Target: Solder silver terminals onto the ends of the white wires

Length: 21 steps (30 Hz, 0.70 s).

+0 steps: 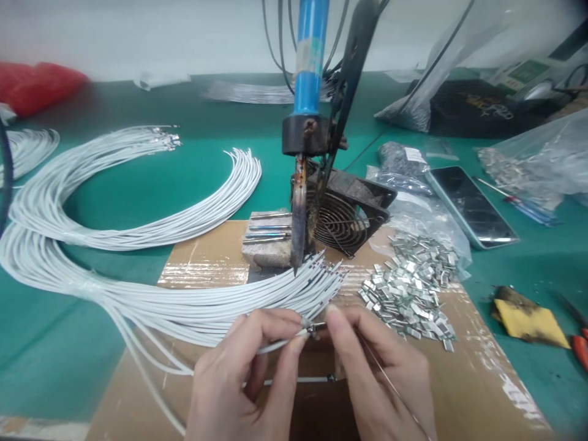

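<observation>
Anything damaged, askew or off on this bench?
Mostly wear. The yellow sponge is blackened in patches, the soldering iron has rusty-brown staining on its metal barrel, and the fan sits skewed, its frame caked with grime. No spilled liquid visible.

Bench: flat, green top [151, 187]; brown cardboard sheet [487, 380] lying across its near middle
Left: white cables [46, 205] in curved bundles; the upper bundle's ends lie on the green, while the lower one runs onto the cardboard
Right: phone [473, 205], screen up; screwdriver [528, 207] just beside it; yellow sponge [530, 321], dark-stained; red-handled tool [580, 350] near the sponge
Far left: crumpled red item [39, 86]
Far right: black item [473, 110] with gold lettering; clear bag [537, 159] of small parts
</observation>
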{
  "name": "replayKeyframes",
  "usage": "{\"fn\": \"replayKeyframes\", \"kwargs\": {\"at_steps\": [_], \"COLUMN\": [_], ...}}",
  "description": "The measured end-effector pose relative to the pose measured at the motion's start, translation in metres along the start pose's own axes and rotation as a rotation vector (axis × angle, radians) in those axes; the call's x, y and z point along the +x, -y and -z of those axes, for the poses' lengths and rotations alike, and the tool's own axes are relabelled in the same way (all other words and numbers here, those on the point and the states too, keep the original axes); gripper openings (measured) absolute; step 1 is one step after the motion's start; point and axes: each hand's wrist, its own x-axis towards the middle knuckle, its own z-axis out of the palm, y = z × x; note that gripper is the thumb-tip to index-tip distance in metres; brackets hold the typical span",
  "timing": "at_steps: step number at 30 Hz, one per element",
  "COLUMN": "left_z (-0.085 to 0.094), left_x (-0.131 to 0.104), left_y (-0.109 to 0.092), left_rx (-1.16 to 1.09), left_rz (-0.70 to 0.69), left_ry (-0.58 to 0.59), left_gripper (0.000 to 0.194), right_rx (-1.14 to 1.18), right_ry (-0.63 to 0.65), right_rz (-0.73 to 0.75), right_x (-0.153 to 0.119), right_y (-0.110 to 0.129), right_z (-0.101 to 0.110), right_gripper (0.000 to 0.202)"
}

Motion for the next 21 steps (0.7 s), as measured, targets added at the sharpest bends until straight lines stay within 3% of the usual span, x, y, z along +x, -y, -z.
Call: {"fn": "replayKeyframes", "kwargs": {"at_steps": [3,8,11,13,16,21], "left_z": [-0.001,-0.005,-0.007,-0.008,-0.009,-0.011], "left_x": [0.003,0.007,0.01,0.013,0.019,0.025], "left_y": [-0.002,-0.003,-0.002,-0.001,0.0,-0.001], "left_rx": [-0.018,-0.107,-0.131,-0.125,-0.102,-0.053], "left_rz": [0.044,0.174,0.237,0.24,0.215,0.151], "left_ry": [0.005,0.0,-0.016,-0.018,-0.018,-0.041], "left_gripper": [0.015,0.014,0.012,0.012,0.012,0.011], "right_rx": [0.056,0.132,-0.032,-0.076,-0.003,0.064], "right_ry": [-0.018,-0.065,-0.094,-0.081,-0.072,-0.059], "right_rz": [0.052,-0.04,-0.028,0.042,0.123,0.068], "right_x": [0.003,0.002,0.001,0.002,0.005,0.011], "right_y": [-0.008,-0.011,0.0,0.007,0.011,0.011], "right_z": [0.005,0.01,0.007,0.003,-0.004,-0.009], "right_gripper": [0.045,0.015,0.03,0.035,0.023,0.021]}}
